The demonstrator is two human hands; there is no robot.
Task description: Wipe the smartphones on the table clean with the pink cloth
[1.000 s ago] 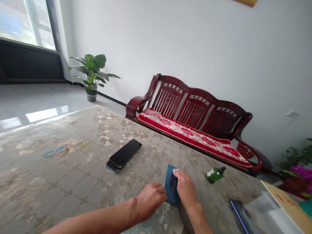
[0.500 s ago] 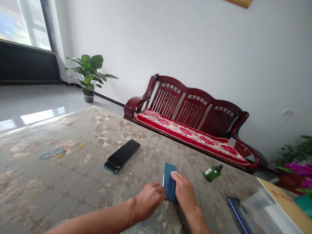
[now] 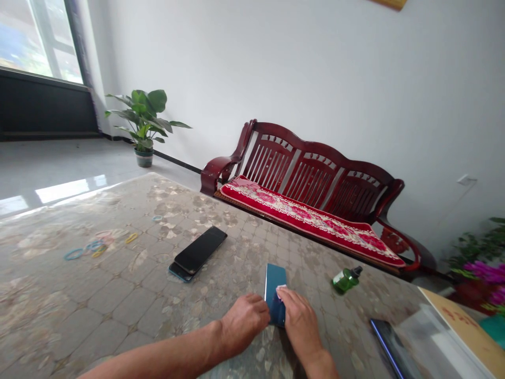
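Observation:
A blue phone (image 3: 274, 287) lies flat on the patterned table (image 3: 118, 300) in front of me. My left hand (image 3: 244, 322) is curled at its left edge, fingers pressed against the phone's side. My right hand (image 3: 300, 322) rests on the phone's near half, pressing a small white cloth (image 3: 281, 288) onto the screen with its fingertips. The phone's near end is hidden under both hands.
Two stacked dark phones (image 3: 198, 252) lie to the left, coloured rubber bands (image 3: 97, 243) further left. A green bottle (image 3: 345, 279) lies on its side to the right. Another phone (image 3: 389, 347) and a clear sheet sit near the right edge. A red wooden bench (image 3: 311, 197) stands behind the table.
My right hand with the cloth has slid toward me along the blue phone, uncovering more of its far end. My left hand has stayed at the phone's left edge.

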